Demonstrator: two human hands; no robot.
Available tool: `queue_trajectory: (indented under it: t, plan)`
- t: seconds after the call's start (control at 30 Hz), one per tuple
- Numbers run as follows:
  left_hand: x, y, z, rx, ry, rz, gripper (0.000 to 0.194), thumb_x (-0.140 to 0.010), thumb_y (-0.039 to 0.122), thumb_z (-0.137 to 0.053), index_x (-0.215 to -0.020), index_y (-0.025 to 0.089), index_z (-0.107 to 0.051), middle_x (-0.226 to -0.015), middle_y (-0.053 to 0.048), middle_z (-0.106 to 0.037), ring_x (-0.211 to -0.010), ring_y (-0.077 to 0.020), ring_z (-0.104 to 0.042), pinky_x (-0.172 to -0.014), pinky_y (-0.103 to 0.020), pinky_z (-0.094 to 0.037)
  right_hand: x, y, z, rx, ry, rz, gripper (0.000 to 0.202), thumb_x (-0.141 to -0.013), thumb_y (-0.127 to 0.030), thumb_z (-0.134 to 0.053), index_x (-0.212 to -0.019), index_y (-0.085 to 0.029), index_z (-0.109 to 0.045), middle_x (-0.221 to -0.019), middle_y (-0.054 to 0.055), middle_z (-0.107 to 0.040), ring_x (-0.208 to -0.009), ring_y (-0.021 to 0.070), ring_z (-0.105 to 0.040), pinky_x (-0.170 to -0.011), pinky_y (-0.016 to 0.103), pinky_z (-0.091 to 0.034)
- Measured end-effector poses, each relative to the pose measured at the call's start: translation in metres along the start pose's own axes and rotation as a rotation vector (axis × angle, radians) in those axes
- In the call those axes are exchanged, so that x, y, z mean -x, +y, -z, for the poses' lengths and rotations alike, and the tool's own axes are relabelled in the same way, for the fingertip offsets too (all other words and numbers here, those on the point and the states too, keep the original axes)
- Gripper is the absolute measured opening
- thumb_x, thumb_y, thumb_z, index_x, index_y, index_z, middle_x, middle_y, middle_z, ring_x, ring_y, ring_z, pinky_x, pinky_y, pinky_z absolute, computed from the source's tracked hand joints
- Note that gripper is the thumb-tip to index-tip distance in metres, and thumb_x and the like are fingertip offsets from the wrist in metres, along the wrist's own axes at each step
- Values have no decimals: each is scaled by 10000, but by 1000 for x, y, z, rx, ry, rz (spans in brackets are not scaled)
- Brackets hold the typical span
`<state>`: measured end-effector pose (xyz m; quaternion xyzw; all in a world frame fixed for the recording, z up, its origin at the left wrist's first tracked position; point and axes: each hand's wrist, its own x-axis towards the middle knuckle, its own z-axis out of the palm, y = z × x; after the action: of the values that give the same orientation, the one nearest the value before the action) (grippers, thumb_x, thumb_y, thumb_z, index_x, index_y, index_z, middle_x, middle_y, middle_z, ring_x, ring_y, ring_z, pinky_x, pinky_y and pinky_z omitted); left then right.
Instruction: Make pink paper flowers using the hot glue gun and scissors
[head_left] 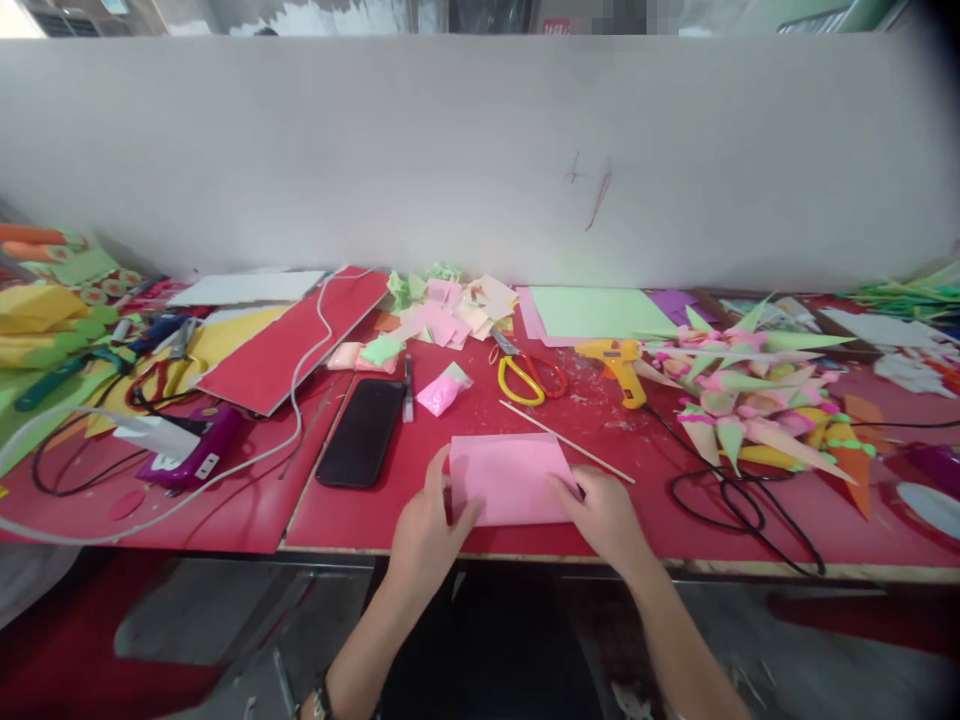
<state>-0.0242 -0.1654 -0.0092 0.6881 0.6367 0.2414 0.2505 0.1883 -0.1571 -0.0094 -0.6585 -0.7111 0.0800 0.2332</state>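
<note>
A pink paper rectangle (511,478) lies near the front edge of the red table, held at both sides. My left hand (433,515) grips its left edge, thumb on top. At the right edge my right hand (604,505) pinches the paper with the thumb over it. Just behind the paper a thin wooden stick (566,441) lies slantwise. Yellow-handled scissors (520,381) and a pink packet (444,391) rest farther back. To the left is a black phone (361,433) with a pen (408,390) beside it.
A yellow glue gun (620,370) with a looping black cord (739,500) lies to the right, beside a pile of paper flowers (739,385). Red board (300,340), a purple power strip (196,447) and a white cable are on the left. A white partition (450,160) stands behind.
</note>
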Motion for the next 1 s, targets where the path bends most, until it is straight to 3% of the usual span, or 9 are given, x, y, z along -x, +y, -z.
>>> queue_trajectory:
  t: [0.13,0.27,0.43,1.0]
  plan:
    - [2,7,-4,-275,101,-62,389,-826,301,-388,-1191,168,-411,-880,-72,-635,-773,-171,-597,-639,-239,-431,-2,-6,-5,92,77,-32,358,-797,-377,-430,-506,-167,-427,-472,-15,-453,-440,87,-365,-463,219,-236]
    - [-1,13,-3,-366,88,-58,240,-826,259,-388,-1003,215,-544,-885,-48,-640,-799,-167,-584,-631,-228,-402,-2,-8,-7,147,97,-50,350,-805,-377,-409,-529,-167,-452,-496,7,-486,-476,107,-411,-478,222,-239]
    - [-7,18,-1,-369,26,58,197,-814,277,-415,-937,263,-568,-828,-9,-644,-712,-148,-581,-535,-214,-342,-1,-9,-12,234,121,-67,302,-811,-356,-407,-607,-160,-514,-537,35,-534,-527,140,-474,-510,234,-261]
    - [-11,19,-2,-411,-24,84,203,-810,221,-406,-924,251,-571,-855,-15,-647,-710,-140,-578,-532,-213,-324,1,-10,-9,274,70,-166,338,-829,-380,-360,-589,-171,-475,-487,2,-478,-489,117,-413,-487,228,-203]
